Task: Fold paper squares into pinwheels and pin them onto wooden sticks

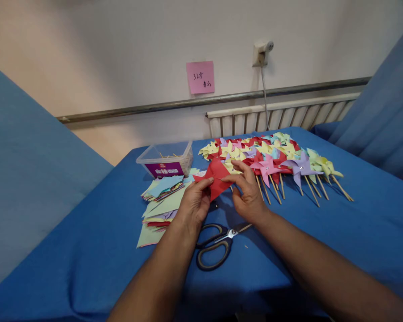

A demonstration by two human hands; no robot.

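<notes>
Both my hands hold a folded red paper sheet (216,178) just above the blue table (97,241). My left hand (195,203) pinches its left corner with closed fingers. My right hand (248,194) grips its right side between thumb and fingers. Black-handled scissors (216,246) lie on the table right below my hands. A stack of coloured paper squares (163,201) sits to the left of my left hand.
Several finished paper pinwheels on wooden sticks (272,158) lie in rows behind and right of my hands. A clear plastic box (166,158) with sticks stands at the back left. Blue partitions (27,179) flank the table; a radiator (282,116) and a pink note (200,77) are on the wall.
</notes>
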